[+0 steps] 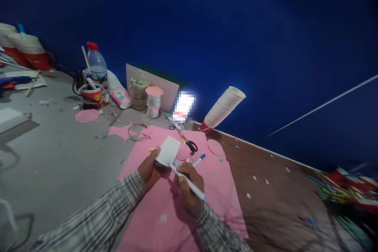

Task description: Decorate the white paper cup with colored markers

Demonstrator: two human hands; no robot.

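Head view of two bare hands working over large pink paper sheets (218, 201) spread on a grey surface (73, 157). The left hand (150, 169), in a checked grey-and-white sleeve, is closed on a white, gently curved, cup-like paper piece (169, 149), gripping its left side and raising it above the pink paper. The right hand (189, 200) is clamped around a slim white pen (195, 190), which slants up and leftward so that its tip lies at the lower edge of the paper piece; whether the two touch cannot be told.

Beyond the hands, black-handled scissors (193, 148) lie near a blue-capped white marker (199, 160), with a flat pink paper disc (215, 147) to their right. A grey ring-shaped roll (129, 132) rests to the left, partly on pink scraps. Farther back stand a greenish glass jar (138, 96) and, beside it, a pink-and-white patterned paper construction (153, 100), both before a pale upright board (168, 94). Left of these are a tipped pink-and-white paper cup (121, 97) and a clear plastic bottle with a red cap (97, 63). A tall stack of white paper cups (223, 107) leans to the right past the sheets' far edge.
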